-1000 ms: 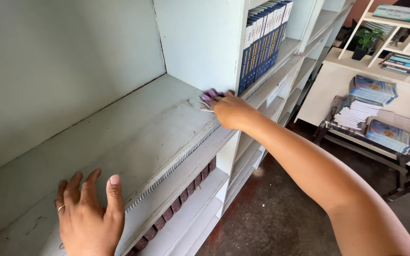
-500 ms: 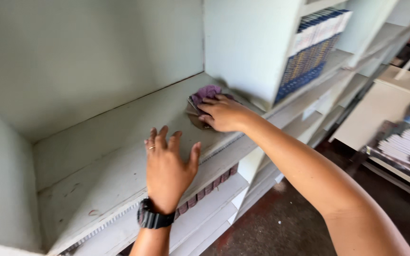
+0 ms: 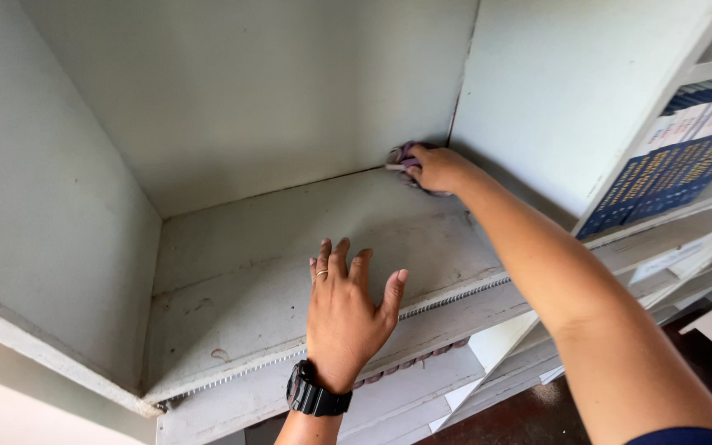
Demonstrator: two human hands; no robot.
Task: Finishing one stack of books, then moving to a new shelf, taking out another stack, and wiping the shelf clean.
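1. Head view, the cloth: we press a small purple cloth [image 3: 403, 156] into the back right corner of the pale shelf board [image 3: 241, 272], where the board meets the rear wall and the upright divider [image 3: 554, 91]. Our right hand [image 3: 437, 168] lies on top of it with the fingers curled down and closed over the bunched fabric — only its left edge shows past the knuckles.

2. Head view, the other hand: our left hand [image 3: 348, 309] rests flat near the front edge of the shelf board, fingers spread and open, gripping nothing. A black wristwatch [image 3: 315, 395] sits at the wrist, below the board's front lip.

3. Head view, surroundings: beyond the divider, right of the shelf board, stands a row of blue-spined books [image 3: 677, 165].

4. The step in hand, as we judge it: wiping the shelf board, now at its far corner.

5. What the next move seems to call for: a firm drag of the cloth from that corner across the dull, smudged board toward its front edge — with the left hand lifted clear of the path.
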